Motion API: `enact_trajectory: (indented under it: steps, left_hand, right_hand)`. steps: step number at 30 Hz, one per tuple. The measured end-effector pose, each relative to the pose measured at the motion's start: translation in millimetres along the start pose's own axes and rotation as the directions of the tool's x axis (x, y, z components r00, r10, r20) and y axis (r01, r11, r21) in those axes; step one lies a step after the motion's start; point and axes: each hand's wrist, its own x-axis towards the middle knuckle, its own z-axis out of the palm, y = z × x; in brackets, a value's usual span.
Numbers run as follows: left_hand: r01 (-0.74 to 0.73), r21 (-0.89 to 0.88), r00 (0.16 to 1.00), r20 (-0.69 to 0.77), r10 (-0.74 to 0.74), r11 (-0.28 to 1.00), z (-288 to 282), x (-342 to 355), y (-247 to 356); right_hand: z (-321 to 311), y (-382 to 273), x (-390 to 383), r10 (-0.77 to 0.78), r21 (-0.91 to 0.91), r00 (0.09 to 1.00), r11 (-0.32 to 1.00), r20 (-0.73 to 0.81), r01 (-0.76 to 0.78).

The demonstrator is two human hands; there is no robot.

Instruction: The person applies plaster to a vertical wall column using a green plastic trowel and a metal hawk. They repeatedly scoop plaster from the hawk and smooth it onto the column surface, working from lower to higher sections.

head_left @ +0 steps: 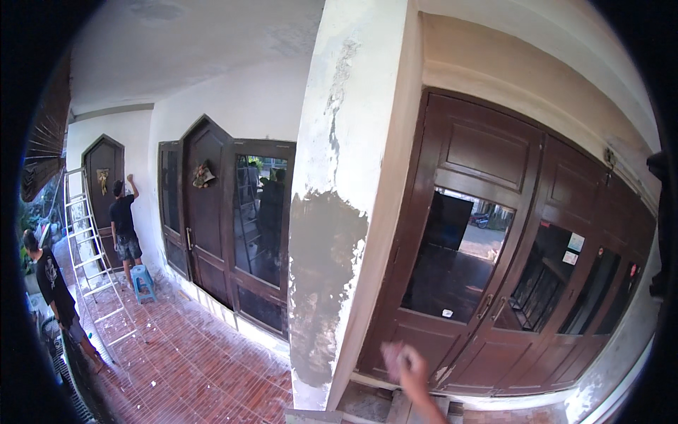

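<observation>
My right hand (413, 374) is raised at the lower middle, its forearm coming up from the bottom edge. The fingers are closed on a thin pinkish-red piece (392, 359), smeared by motion, so its kind does not show. Behind the hand is the lower part of a dark brown double door (452, 346) with glass panes; I cannot tell whether they touch. Just left of the hand rises a cream pillar (353, 120), with a large grey patch (325, 261) where paint is stripped and flaking. My left hand is out of view.
A person (124, 219) reaches up to the far left wall, beside a blue stool (143, 283). Another person (53, 283) stands near a tall aluminium ladder (99, 268). Pale flakes litter the red tiled floor (205, 367). A step (367, 404) lies below the door.
</observation>
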Motion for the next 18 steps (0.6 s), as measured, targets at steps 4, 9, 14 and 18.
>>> enact_trajectory:
  steps: [4,9,14,18]
  left_hand:
    - [-0.026,0.04,1.0,-0.011,0.026,0.999,20.4,12.4,-6.7]
    - [0.148,-0.036,0.989,0.014,-0.148,0.988,65.0,23.8,-10.8]
    - [0.089,-0.032,0.996,-0.015,-0.09,0.996,118.4,11.9,-12.4]
    - [0.029,0.071,0.999,-0.045,-0.025,0.997,152.1,0.5,-7.7]
  right_hand:
    - [16.8,100.5,-112.3,0.278,0.295,0.93,0.892,0.239,-0.343]
    - [4.9,107.2,-200.2,0.659,0.241,0.632,0.59,0.407,-0.771]
    - [1.4,68.3,-198.4,0.644,0.456,0.668,0.5,0.372,-0.736]
    - [-23.3,39.4,-183.1,0.764,0.5,0.335,0.018,0.552,-0.866]
